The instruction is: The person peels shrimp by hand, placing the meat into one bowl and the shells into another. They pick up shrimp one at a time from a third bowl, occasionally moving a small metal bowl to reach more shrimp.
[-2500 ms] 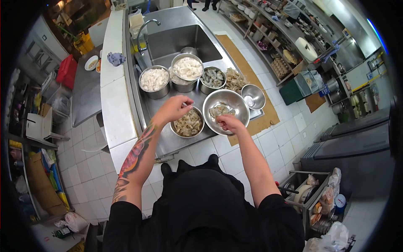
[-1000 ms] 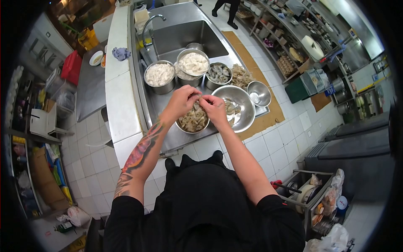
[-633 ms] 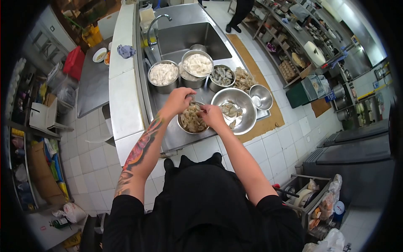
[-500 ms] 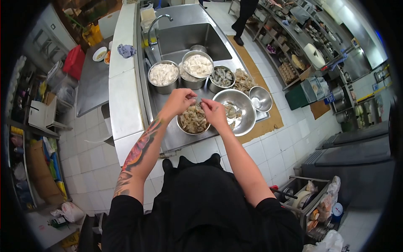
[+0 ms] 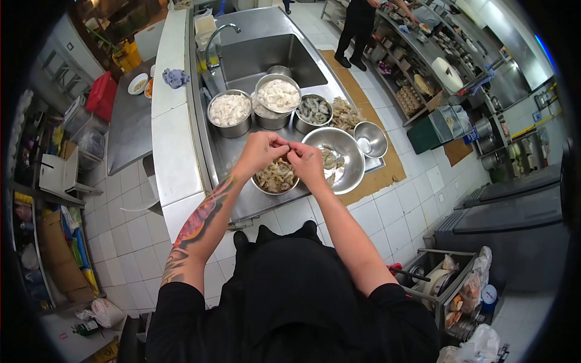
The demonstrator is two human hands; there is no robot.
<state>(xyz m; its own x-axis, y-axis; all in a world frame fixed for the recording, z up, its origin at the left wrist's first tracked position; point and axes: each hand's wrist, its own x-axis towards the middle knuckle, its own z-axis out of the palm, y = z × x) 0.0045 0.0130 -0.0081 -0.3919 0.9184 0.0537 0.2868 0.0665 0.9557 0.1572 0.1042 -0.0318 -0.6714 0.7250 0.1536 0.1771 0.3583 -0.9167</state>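
Observation:
Fingertips meet as my left hand (image 5: 264,151) and my right hand (image 5: 306,163) both pinch one small shrimp, mostly hidden by the fingers. Directly below is a steel bowl full of raw, shell-on shrimp (image 5: 276,179). To the right, a wide steel bowl (image 5: 354,172) holds a few grey shrimp (image 5: 330,158). Behind it stands a steel pot of dark grey peeled shrimp (image 5: 315,110), with a heap of shells (image 5: 345,115) beside it. Pale, whitish pieces (image 5: 230,109) fill a pot behind my left hand, and more fill a stacked bowl (image 5: 279,95).
The sink basin (image 5: 266,57) and tap (image 5: 223,33) lie beyond the pots. A small steel bowl (image 5: 370,140) sits at the counter's right edge. A raised white tiled ledge (image 5: 174,145) runs along the left. Another person (image 5: 358,27) stands near the far shelves.
My hands have come closer together, fingertips now meeting above the bowl. The view has shifted slightly, and more of the other person shows at the back.

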